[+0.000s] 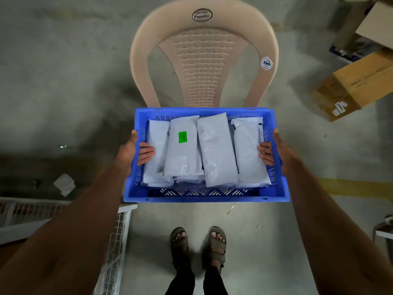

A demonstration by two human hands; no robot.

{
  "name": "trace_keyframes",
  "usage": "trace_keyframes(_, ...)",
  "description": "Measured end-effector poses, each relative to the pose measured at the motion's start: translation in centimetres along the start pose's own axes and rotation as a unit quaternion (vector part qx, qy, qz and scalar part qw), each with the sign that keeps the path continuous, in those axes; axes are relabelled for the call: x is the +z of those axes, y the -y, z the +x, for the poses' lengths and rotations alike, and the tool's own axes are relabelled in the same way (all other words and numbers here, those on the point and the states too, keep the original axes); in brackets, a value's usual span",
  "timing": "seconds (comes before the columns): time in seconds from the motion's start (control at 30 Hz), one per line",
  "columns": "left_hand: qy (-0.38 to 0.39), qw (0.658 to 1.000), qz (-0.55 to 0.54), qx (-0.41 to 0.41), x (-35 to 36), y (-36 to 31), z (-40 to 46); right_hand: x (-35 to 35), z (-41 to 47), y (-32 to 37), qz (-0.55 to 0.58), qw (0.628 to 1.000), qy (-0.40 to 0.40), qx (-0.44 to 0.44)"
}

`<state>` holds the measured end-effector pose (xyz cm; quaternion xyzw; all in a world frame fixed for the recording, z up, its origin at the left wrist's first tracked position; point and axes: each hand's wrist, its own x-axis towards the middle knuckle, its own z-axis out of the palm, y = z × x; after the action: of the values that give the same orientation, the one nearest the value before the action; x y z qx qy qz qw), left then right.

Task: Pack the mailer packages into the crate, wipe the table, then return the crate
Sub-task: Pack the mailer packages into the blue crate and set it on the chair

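Observation:
A blue plastic crate [204, 197] hangs in the air over the floor, just in front of a beige plastic chair [203, 58]. Several grey mailer packages [217, 150] lie side by side inside it; one carries a green label [182, 137]. My left hand [134, 153] grips the crate's left wall, fingers curled inside. My right hand [274, 152] grips the right wall the same way. The chair's seat is hidden behind the crate.
Cardboard boxes [359, 81] lie on the concrete floor at the right. A white wire rack [119, 237] stands at the lower left. A crumpled paper [64, 184] is on the floor to the left. My sandalled feet [198, 248] stand below the crate.

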<state>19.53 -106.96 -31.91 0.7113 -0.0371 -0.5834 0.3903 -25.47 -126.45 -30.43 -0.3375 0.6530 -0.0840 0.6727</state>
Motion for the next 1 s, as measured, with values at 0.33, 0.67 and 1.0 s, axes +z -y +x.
trace_keyframes(0.33,-0.043,0.999,-0.018,-0.018,-0.4,3.7,2.4,0.7,3.7,-3.3,0.001,1.0,-0.028,-0.003)
trace_keyframes(0.67,-0.092,0.996,-0.011,0.016,-0.4,4.3,2.9,1.2,3.0,-3.0,0.012,0.998,-0.057,-0.012)
trace_keyframes(1.0,-0.234,0.95,0.203,0.044,-1.2,2.6,2.3,2.2,3.1,-3.1,-0.133,0.959,-0.234,-0.089)
